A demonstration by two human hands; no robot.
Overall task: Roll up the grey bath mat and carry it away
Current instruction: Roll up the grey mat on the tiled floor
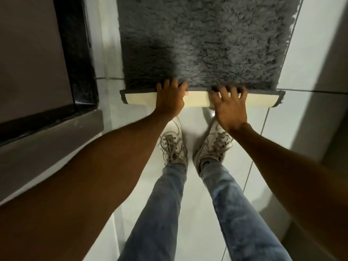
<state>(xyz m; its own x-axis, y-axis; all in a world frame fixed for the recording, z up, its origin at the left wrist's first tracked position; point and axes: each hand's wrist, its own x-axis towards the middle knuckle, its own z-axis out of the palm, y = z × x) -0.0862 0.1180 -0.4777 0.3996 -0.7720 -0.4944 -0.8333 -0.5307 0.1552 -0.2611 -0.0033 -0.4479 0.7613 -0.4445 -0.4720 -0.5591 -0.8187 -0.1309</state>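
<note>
The grey bath mat (203, 44) lies shaggy side up on the white tiled floor and runs away from me past the top of the frame. Its near edge is folded over into a short roll, showing the cream underside (139, 99) with a dark grey border. My left hand (170, 98) grips this rolled edge left of centre, fingers curled over the top into the pile. My right hand (228, 104) presses on the roll right of centre with fingers spread over it.
My two feet in white sneakers (174, 146) stand on the glossy floor tiles (301, 76) just behind the roll. A dark-framed grey step or ledge (75, 53) borders the mat on the left. A wall (335, 53) rises on the right.
</note>
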